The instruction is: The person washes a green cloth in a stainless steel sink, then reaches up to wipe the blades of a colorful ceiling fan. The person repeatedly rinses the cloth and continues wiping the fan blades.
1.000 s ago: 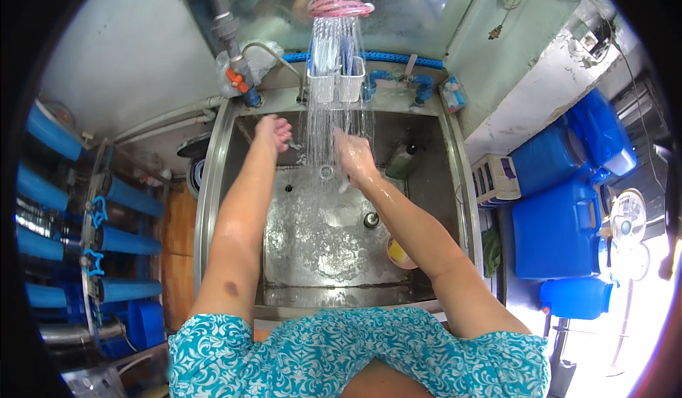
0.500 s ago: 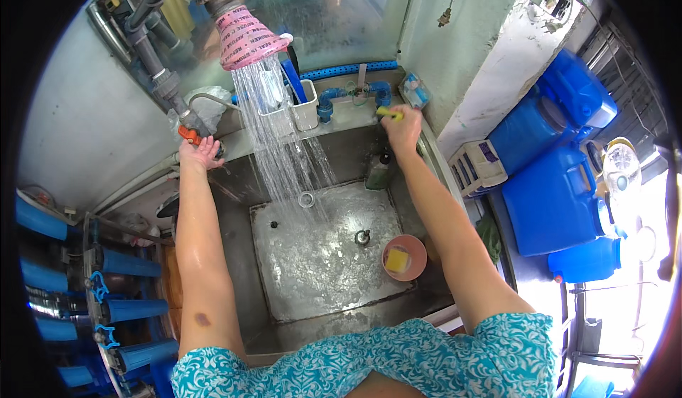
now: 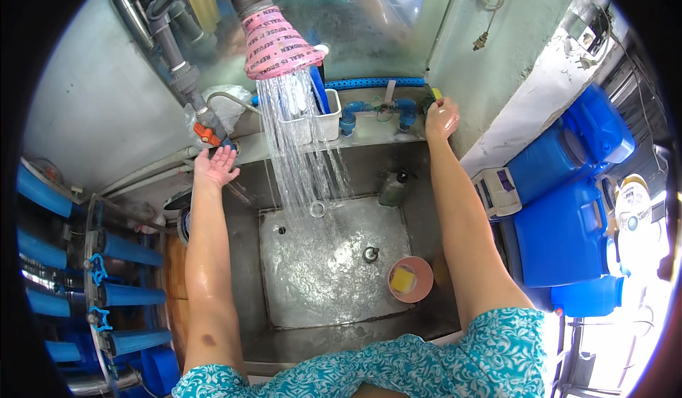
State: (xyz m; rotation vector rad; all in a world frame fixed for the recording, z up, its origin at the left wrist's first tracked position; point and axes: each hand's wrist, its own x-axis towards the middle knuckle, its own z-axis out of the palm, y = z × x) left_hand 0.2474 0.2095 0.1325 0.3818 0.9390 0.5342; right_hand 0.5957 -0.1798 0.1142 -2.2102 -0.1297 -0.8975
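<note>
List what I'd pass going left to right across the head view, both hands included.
Blue filter housings, left hand, pink-wrapped shower head, green bottle, right hand, large blue jug.

Sink (image 3: 320, 309): metal, dull on the walls, the bottom blotched and wet with bright glints. Pad (image 3: 437, 94): matt, its material too small to tell. Sponge (image 3: 403, 280): matt foam. Bowl (image 3: 421, 290): smooth plastic. Shower head (image 3: 277, 46): wrapped in creased plastic tape of slight sheen. Valve handle (image 3: 207, 134) and caddy (image 3: 328, 125): smooth plastic. Bag (image 3: 226, 103): translucent, crinkled plastic film. Rear panel (image 3: 383, 36): glossy, reflecting. Pillar (image 3: 522, 96): rough, flaking paint. Jugs (image 3: 558, 245) and filter housings (image 3: 133, 296): smooth plastic, softly glossy. Top (image 3: 398, 362): matt cloth.
</note>
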